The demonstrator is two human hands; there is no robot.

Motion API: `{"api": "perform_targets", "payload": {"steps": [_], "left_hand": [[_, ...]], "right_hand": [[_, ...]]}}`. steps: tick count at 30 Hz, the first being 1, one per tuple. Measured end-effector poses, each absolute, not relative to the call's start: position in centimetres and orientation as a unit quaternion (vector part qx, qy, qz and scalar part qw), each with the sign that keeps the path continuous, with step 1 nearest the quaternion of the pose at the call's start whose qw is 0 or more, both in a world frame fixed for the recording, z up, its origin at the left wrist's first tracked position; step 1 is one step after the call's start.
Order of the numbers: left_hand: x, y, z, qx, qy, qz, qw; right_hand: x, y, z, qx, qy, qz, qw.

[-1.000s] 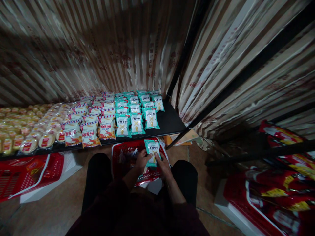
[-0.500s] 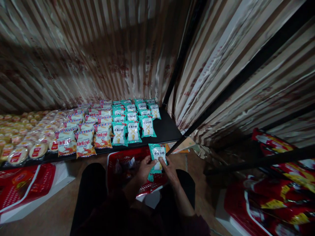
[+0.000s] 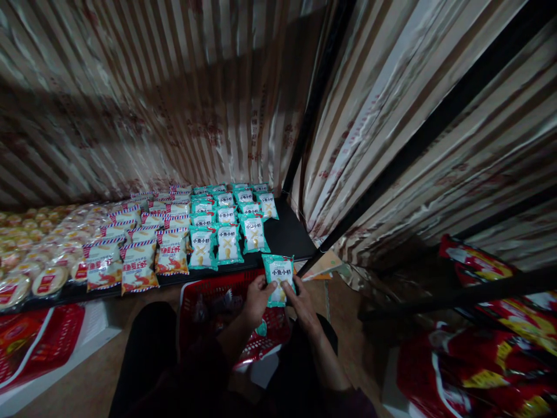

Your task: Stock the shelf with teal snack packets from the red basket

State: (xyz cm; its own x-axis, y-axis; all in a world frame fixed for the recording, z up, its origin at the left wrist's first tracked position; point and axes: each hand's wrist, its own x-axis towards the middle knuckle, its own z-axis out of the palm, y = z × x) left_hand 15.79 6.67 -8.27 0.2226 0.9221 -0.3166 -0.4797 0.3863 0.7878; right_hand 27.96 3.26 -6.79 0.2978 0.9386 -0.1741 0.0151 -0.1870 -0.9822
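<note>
Both my hands grip one teal-and-white snack bag [image 3: 279, 271] by its lower sides, thumbs on its front. My left hand [image 3: 257, 299] is closed on its left edge and my right hand [image 3: 301, 302] on its right edge. The bag is held face up above a red plastic basket [image 3: 191, 296], just off the front edge of a low black shelf [image 3: 285, 232]. Rows of matching teal snack bags [image 3: 227, 244] stand on the shelf beyond it. Inside the basket lie some packets, too dark to make out.
Left along the shelf are striped shrimp snack bags [image 3: 140, 267] and round wrapped cakes [image 3: 49, 281]. A black pole [image 3: 348, 223] slants up near my right hand. Another red basket [image 3: 65, 331] is at lower left. Red snack bags [image 3: 491, 354] fill the right side. Striped cloth [image 3: 195, 104] hangs behind.
The view has shifted slightly, so the shelf and its bags sit lower and further left. Both hands keep hold of the same bag. A teal piece below it now shows apart, in the basket.
</note>
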Motion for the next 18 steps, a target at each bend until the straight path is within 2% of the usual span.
{"api": "perform_targets", "payload": {"steps": [8, 18], "left_hand": [[18.6, 9.5, -6.7, 0.283, 0.407, 0.516, 0.699], [20.3, 12.1, -6.5, 0.303, 0.425, 0.518, 0.677]], "right_hand": [[30.5, 6.4, -6.6, -0.623, -0.396, 0.399, 0.544], [31.9, 9.3, -5.9, -0.623, -0.401, 0.401, 0.539]]}}
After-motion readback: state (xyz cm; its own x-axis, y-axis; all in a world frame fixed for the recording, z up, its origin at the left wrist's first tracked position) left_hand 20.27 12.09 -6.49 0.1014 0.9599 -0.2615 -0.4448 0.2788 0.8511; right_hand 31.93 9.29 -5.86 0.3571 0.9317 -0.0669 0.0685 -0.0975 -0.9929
